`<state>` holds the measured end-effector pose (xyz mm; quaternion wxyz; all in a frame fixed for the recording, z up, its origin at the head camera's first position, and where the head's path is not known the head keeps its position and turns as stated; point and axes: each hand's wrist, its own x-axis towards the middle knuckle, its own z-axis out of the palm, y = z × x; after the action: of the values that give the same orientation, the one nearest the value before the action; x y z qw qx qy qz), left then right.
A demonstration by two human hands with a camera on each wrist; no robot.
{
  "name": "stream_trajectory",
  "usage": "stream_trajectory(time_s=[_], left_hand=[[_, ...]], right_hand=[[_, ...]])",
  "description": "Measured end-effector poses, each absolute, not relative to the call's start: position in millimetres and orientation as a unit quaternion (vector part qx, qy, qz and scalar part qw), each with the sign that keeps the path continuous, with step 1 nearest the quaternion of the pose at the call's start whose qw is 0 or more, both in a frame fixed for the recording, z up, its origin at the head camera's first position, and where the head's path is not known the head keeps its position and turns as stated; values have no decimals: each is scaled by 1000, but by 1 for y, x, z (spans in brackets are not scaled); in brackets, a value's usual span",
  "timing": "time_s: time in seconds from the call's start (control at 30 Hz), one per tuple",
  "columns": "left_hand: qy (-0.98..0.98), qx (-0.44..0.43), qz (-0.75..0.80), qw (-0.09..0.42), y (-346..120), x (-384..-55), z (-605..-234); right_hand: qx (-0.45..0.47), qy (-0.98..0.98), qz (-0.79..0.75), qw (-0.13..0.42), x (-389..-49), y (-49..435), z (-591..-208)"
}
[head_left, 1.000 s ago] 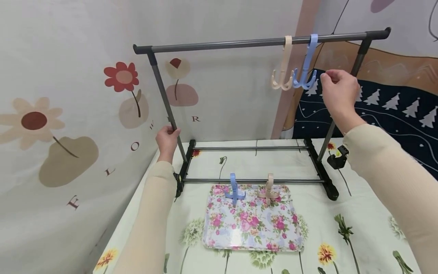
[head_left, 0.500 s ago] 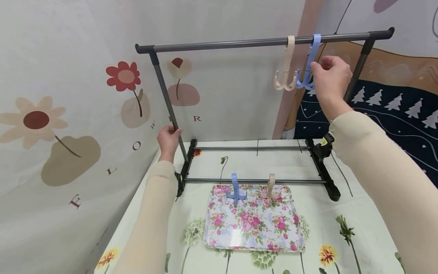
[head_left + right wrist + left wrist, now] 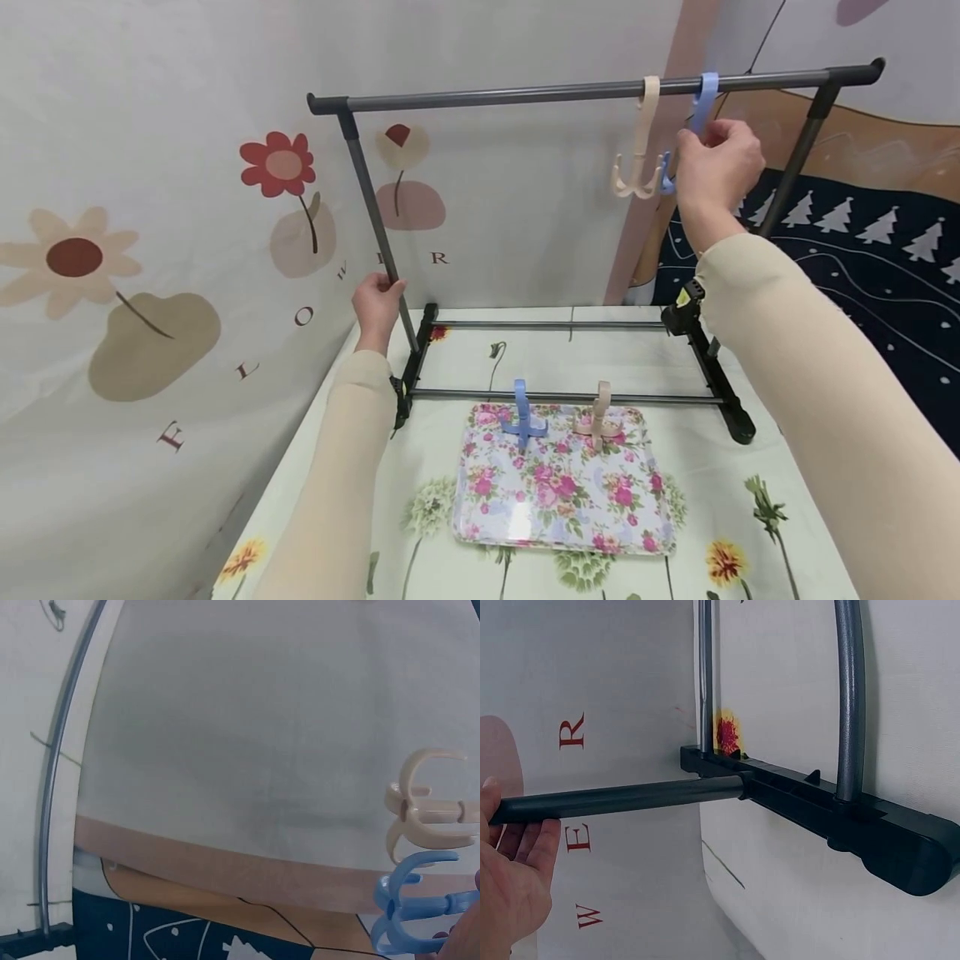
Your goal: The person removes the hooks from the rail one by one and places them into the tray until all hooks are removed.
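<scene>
A dark grey metal rack [image 3: 480, 101] stands on the table. My left hand [image 3: 377, 310] grips its left upright [image 3: 622, 799], fingers curled round the tube. Two pronged plastic hooks hang from the top bar toward the right, a beige hook [image 3: 641, 142] and a blue hook [image 3: 420, 906]. My right hand [image 3: 716, 171] pinches the stem of the blue hook and hides much of it in the head view. The beige hook hangs just left of it, its prongs close to the blue ones.
A floral tray [image 3: 555, 500] lies before the rack. On it rest a second blue hook [image 3: 522, 421] and a second beige hook [image 3: 600, 421], near the lower front bar [image 3: 675, 399]. A pale curtain [image 3: 187, 83] hangs behind and to the left.
My right hand has moved left from beside the right upright to the hanging blue hook and taken hold of its stem. The left hand keeps its grip; the view has shifted slightly.
</scene>
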<state>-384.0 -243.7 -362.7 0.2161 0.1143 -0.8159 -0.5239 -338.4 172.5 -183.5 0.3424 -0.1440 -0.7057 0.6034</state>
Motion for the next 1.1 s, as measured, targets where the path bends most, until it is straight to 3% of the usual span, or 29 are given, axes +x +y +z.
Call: stream_trajectory(time_s=[1.1], left_hand=[[-817, 104, -525, 216, -238, -385, -366]], right_hand=[[-151, -720, 575, 357, -345, 189, -190]])
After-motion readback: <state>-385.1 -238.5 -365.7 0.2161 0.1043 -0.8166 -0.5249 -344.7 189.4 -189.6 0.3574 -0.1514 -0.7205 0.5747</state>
